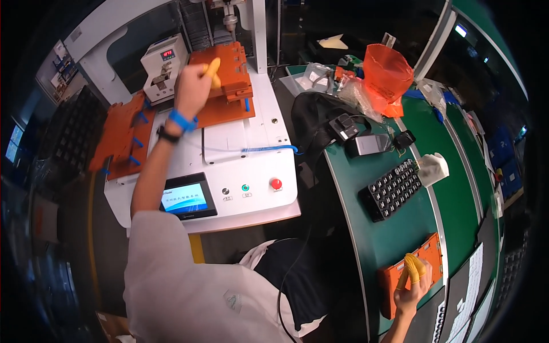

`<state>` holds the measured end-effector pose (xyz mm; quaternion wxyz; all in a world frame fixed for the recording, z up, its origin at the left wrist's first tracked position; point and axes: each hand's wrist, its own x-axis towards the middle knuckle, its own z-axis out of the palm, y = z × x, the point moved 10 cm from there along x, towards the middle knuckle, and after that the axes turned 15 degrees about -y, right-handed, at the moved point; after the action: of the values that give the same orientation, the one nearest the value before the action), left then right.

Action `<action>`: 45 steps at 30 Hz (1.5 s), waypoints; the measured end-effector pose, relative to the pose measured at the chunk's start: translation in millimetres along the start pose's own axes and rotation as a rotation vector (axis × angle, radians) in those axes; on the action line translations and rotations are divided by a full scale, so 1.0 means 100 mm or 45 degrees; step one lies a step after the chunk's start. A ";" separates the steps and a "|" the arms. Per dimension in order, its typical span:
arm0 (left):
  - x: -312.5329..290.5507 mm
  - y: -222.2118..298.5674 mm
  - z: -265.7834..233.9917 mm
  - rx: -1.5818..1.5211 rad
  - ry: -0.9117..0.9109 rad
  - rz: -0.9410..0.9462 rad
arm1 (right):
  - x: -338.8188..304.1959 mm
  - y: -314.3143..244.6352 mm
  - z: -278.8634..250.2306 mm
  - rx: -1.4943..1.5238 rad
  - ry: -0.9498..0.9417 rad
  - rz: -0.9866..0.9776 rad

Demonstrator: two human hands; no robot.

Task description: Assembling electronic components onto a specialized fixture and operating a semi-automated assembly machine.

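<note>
At the machine, my left hand reaches up to an orange fixture. It wears yellow finger covers and a blue wrist strap. Its fingers look curled together beside the fixture's left part; what they hold, if anything, is hidden. Away to the lower right, my right hand rests over a second orange fixture lying on the green bench. Yellow covers sit on these fingers too, and they bend down toward the fixture's surface. Anything between those fingertips is too small to make out.
Left of my left hand stand a white unit with a red display and another orange plate with blue pegs. The machine's front carries a touchscreen and red button. A black tray of small parts and an orange bag occupy the bench.
</note>
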<state>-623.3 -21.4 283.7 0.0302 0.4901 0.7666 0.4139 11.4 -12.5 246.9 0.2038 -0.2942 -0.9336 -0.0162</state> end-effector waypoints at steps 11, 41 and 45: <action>-3.10 -1.42 -0.13 0.701 0.454 -0.439 | 0.06 -0.18 -0.03 0.003 -0.116 -0.183; -2.83 1.99 2.39 -0.290 -0.742 0.809 | -0.14 -0.23 0.13 -0.011 -0.459 0.271; -3.16 2.88 2.91 -0.461 -0.871 1.106 | -0.69 0.01 0.30 -0.064 -0.645 0.643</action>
<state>-119.3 -39.9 170.3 0.1869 0.8524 0.3589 0.3312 52.4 -44.6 191.7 -0.0439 -0.5151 -0.8517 0.0853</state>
